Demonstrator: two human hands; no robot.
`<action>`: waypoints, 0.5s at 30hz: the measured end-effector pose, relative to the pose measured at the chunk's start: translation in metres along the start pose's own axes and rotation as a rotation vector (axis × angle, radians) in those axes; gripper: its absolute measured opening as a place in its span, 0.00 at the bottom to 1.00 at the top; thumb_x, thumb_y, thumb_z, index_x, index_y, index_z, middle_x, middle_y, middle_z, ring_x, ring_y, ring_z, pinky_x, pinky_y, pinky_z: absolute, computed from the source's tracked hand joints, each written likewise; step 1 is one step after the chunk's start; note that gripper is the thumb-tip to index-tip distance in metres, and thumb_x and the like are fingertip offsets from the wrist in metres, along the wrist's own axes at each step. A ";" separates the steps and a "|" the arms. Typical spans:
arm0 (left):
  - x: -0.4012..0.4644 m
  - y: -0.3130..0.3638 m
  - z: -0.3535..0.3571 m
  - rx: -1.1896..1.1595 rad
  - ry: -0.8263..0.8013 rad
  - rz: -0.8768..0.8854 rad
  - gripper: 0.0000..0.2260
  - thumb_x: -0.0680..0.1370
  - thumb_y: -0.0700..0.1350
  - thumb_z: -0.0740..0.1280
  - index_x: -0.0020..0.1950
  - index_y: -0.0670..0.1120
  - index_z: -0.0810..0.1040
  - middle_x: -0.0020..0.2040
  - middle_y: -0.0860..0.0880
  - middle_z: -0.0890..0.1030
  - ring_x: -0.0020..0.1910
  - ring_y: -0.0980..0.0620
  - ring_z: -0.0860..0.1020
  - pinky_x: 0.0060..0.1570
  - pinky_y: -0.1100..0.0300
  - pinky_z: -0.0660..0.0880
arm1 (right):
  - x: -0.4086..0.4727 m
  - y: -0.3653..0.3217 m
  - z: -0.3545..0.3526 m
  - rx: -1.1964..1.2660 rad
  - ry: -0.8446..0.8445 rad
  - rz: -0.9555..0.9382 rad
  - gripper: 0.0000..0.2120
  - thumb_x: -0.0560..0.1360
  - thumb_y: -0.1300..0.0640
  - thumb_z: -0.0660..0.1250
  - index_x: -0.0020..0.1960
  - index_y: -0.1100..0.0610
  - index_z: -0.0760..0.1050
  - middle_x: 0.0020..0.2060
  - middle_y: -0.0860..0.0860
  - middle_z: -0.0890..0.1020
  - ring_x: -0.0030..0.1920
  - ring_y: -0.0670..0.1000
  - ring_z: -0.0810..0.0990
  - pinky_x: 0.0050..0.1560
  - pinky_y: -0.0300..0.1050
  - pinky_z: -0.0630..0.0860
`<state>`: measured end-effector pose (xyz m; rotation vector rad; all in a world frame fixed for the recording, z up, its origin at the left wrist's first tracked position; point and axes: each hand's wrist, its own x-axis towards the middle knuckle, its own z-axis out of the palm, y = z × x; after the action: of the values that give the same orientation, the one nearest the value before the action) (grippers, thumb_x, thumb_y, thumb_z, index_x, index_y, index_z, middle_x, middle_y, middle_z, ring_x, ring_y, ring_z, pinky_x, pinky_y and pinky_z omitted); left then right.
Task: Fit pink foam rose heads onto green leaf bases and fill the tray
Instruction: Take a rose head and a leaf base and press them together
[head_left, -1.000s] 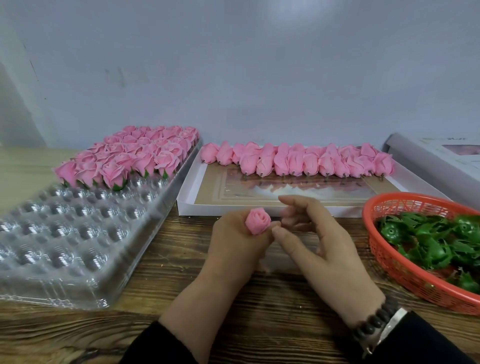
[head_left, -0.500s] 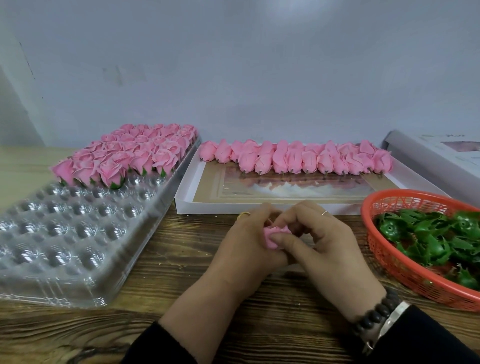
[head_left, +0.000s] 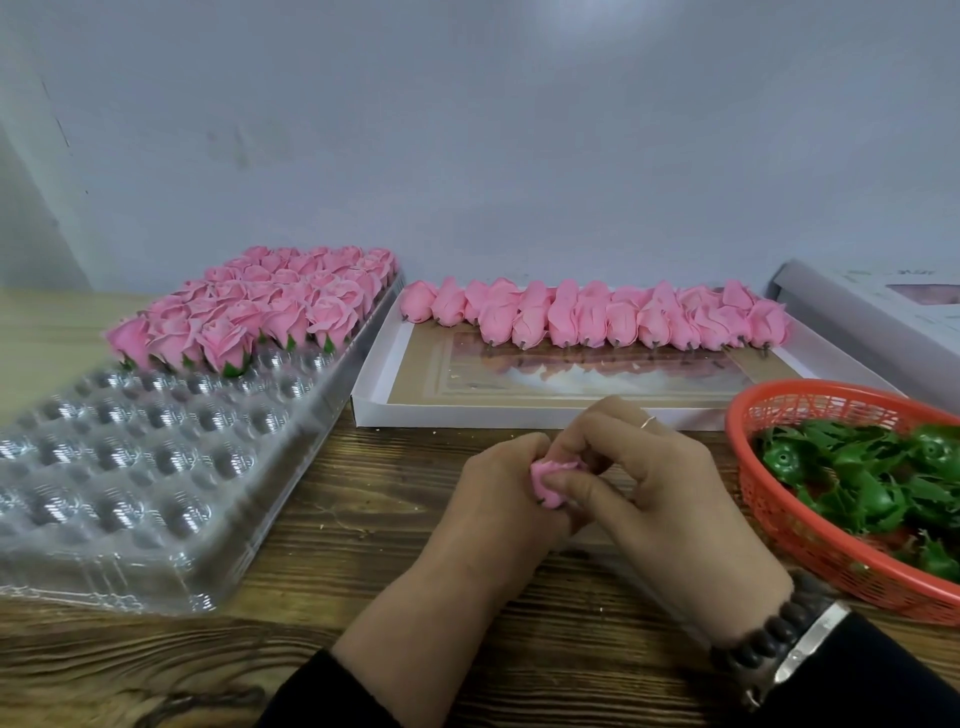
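Pink foam rose head (head_left: 549, 483) sits between my two hands, just above the wooden table (head_left: 322, 525), in front of the white box. Only part of it shows; my fingers cover the rest. Cannot tell whether a leaf base is under it.

My left hand (head_left: 498, 499) curls round the rose head from the left, fingers wrapped over its far side. My right hand (head_left: 660, 499) pinches it from the right, thumb pressed flat across the near petals, the other fingers bent over the top. Thin ring on one right finger. Dark bead bracelet (head_left: 758, 644) and a metal watch band on my right wrist, black sleeves on both arms.

Right of the hands: an orange mesh basket (head_left: 769, 519) holding a heap of green leaf bases (head_left: 872, 478), near my right hand but not touching it.

Behind the hands: a shallow white box (head_left: 519, 415) with a brown printed inner panel. A row of loose pink rose heads (head_left: 597, 317) lies along its far edge, stub ends towards me.

Left: a clear plastic blister tray (head_left: 156, 467) with rows of round wells. Its far rows are filled with finished roses (head_left: 260, 306), green showing beneath the nearest ones; the near rows of wells stand unfilled.

Far right corner: edge of another pale box (head_left: 872, 312), contents unclear. Plain pale wall behind everything.
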<state>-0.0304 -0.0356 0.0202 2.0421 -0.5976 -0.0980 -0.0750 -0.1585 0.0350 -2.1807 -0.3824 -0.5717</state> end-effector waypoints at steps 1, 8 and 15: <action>0.000 0.000 0.000 -0.004 0.018 -0.002 0.07 0.70 0.42 0.71 0.45 0.48 0.76 0.40 0.53 0.80 0.40 0.59 0.77 0.35 0.72 0.72 | 0.000 -0.001 0.000 -0.024 -0.011 -0.025 0.06 0.70 0.61 0.72 0.38 0.54 0.77 0.37 0.45 0.76 0.42 0.45 0.76 0.43 0.33 0.71; 0.000 0.006 -0.002 -0.114 -0.040 -0.013 0.10 0.71 0.37 0.70 0.36 0.50 0.74 0.34 0.54 0.77 0.33 0.63 0.75 0.31 0.74 0.69 | 0.002 -0.003 0.001 -0.103 -0.049 -0.149 0.04 0.72 0.57 0.67 0.40 0.57 0.77 0.39 0.46 0.75 0.41 0.44 0.75 0.42 0.34 0.71; -0.002 0.008 -0.006 -0.157 -0.100 0.016 0.15 0.72 0.34 0.67 0.30 0.52 0.73 0.22 0.58 0.75 0.24 0.64 0.73 0.26 0.74 0.67 | 0.000 0.000 0.003 -0.037 -0.002 -0.122 0.05 0.73 0.51 0.66 0.48 0.48 0.77 0.42 0.42 0.76 0.45 0.43 0.76 0.46 0.35 0.72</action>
<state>-0.0337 -0.0328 0.0300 1.8878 -0.6478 -0.2311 -0.0745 -0.1557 0.0331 -2.2047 -0.5119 -0.6481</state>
